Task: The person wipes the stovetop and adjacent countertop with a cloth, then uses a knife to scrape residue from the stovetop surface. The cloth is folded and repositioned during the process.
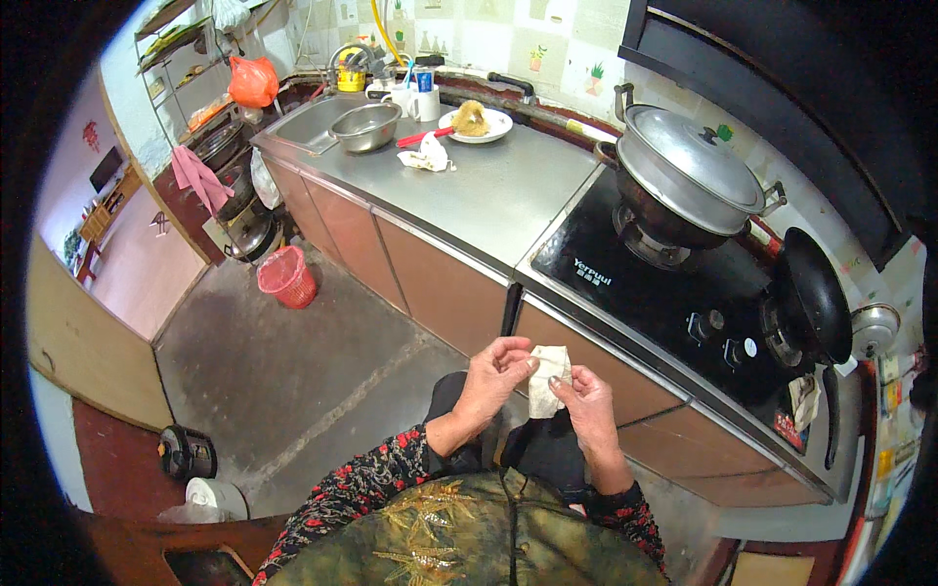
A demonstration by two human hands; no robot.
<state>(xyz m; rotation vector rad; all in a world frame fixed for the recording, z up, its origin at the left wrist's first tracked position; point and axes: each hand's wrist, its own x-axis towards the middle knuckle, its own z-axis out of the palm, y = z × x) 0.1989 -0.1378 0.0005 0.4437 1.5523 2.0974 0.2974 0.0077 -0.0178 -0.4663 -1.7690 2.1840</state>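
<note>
In front of my body I hold up a small folded off-white piece (549,383); whether it is cloth or paper I cannot tell. My left hand (491,383) pinches its upper left edge between thumb and fingers. On its right side, my right hand (592,412) grips it, thumb lying on the near face. Beyond my hands runs the steel counter (469,215). There a crumpled white cloth or tissue (427,156) lies beside a red handle (423,138) and a white plate (500,127) bearing a tan, fluffy-looking lump (470,119).
A steel bowl (365,131) stands beside the sink (311,124), with white mugs (424,104) behind. On the black gas hob (625,256) sit a lidded pot (692,161) and a black frying pan (813,293). A red basket (289,280) and a dark rice cooker (186,453) rest on the floor.
</note>
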